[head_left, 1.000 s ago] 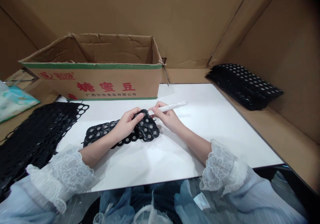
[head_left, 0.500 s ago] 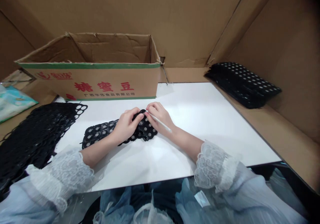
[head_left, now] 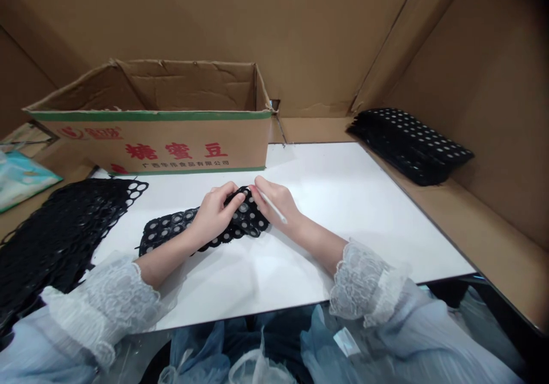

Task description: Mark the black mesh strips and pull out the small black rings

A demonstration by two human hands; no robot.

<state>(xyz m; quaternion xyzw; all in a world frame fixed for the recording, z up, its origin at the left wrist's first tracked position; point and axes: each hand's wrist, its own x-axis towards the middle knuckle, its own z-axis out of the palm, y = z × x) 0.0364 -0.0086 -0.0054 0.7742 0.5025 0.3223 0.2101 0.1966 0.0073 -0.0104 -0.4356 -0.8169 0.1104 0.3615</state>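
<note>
A black perforated sheet (head_left: 162, 230) with rows of pale round spots lies at a slant on the white tabletop. My left hand (head_left: 213, 212) is closed on its upper edge, thumb on top and fingers curled behind. In my right hand (head_left: 281, 201) a thin white stick (head_left: 275, 208) is pinched like a pen, its rear end pointing down to the right. The stick's tip meets the sheet's far right corner, close to my left thumb; the fingers partly hide that spot.
Left of the sheet lies a heap of black ring-patterned netting (head_left: 55, 230). Behind it stands an open cardboard box (head_left: 180, 144) with red lettering. A stack of spotted black sheets (head_left: 412, 144) rests at the right, and a teal-and-white packet (head_left: 26, 178) at the far left. Cardboard walls enclose the table (head_left: 343, 212).
My right hand has shifted slightly and its fingers have drawn tighter around the stick. The sheet's right end has flattened a little. My left hand stays nearly in place.
</note>
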